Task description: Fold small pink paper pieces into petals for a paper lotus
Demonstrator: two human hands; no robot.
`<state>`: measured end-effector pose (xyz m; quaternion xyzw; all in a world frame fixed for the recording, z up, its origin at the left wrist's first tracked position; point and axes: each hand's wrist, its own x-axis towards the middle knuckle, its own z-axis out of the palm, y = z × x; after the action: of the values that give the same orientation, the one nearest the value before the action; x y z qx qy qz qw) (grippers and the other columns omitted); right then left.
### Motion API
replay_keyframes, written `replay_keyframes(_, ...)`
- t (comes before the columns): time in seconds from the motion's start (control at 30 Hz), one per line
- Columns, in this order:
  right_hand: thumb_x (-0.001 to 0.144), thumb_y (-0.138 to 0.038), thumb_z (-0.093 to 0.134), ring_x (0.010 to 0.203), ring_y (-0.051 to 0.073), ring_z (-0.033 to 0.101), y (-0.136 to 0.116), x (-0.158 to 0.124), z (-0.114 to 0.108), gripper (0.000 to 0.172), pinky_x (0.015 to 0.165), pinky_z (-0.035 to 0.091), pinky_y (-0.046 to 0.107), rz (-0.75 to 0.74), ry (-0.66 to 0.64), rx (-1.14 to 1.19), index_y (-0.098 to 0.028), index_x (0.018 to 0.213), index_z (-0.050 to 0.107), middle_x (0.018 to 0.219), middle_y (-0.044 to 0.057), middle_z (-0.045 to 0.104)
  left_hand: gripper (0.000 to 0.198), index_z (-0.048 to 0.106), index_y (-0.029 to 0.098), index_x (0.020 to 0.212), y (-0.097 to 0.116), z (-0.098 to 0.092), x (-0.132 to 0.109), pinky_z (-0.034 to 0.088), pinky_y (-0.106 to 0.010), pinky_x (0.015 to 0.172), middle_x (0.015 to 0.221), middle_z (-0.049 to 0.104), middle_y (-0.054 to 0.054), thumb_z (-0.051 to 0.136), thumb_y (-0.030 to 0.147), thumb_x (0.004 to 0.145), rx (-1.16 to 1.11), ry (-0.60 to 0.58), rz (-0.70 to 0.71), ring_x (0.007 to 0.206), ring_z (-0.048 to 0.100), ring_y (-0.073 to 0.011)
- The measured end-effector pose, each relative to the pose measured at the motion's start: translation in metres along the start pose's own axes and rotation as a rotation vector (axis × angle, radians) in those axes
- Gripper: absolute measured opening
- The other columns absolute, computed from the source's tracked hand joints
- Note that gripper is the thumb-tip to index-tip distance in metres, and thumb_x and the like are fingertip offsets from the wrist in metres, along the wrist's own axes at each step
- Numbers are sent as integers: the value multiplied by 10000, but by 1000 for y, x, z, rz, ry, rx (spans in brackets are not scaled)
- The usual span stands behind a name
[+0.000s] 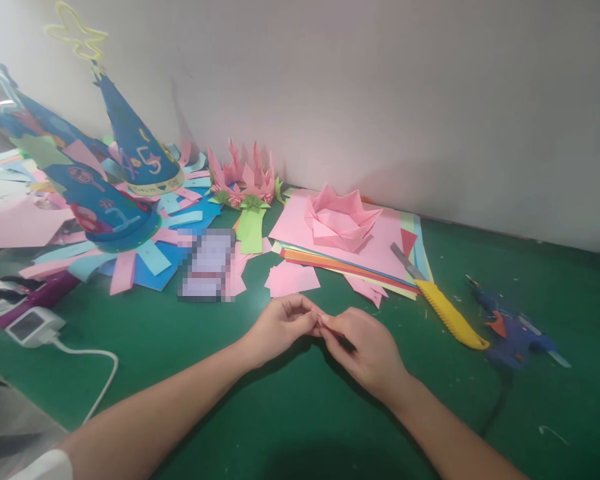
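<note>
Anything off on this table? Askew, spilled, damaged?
One thing: the yellow knife lies with its blade bare, tip over the paper stack, beyond the right hand. Looks a bit careless so near the work. Otherwise nothing looks spilled or damaged. Phone is pixelated, can't judge.

- Blue cone hats (pixel 136 137) are ringed by paper strips (pixel 123 272).
- A phone (pixel 207 263) is laid near them.
- A white adapter (pixel 36 327) with cable (pixel 113 370) is set beside a purple device (pixel 57 292).
- A yellow-handled cutter (pixel 449 313) is placed beside a blue glue gun (pixel 516 339).
</note>
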<state>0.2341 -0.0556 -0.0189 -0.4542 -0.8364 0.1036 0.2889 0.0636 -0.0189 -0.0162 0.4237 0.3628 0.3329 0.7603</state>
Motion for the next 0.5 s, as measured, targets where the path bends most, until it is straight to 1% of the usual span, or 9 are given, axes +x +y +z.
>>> replay_keyframes(0.1, 925, -212, 427, 599, 140, 466, 0, 0, 1, 191, 579, 340, 264, -40, -3, 12, -180, 783, 550, 628, 7, 564, 319, 604, 92, 715, -1, 0, -1, 520, -207, 677, 726, 655, -23, 739, 378, 677, 42, 7, 32, 652, 611, -82)
replay_keyframes(0.23, 940, -210, 395, 606, 146, 451, 1, 1, 1, 229, 587, 344, 266, -97, -23, -27, -174, 772, 546, 623, 14, 544, 266, 595, 106, 717, -5, 2, 0, 520, -207, 673, 735, 659, -18, 704, 349, 716, 52, 38, 55, 665, 613, -86)
replay_keyframes(0.33, 942, -205, 392, 600, 146, 442, 2, 1, 0, 233, 577, 336, 265, -111, -20, -61, -172, 771, 548, 617, 14, 535, 269, 587, 107, 710, -5, 1, 1, 522, -218, 688, 730, 664, -17, 706, 349, 711, 14, 55, 15, 642, 606, -80)
replay_keyframes(0.5, 941, -202, 400, 582, 147, 426, 2, 0, 0, 225, 558, 324, 266, -132, -3, -101, -169, 785, 560, 601, 12, 525, 338, 604, 93, 723, 1, -1, 1, 519, -219, 690, 723, 666, -27, 740, 397, 665, -20, 15, -94, 642, 623, -88)
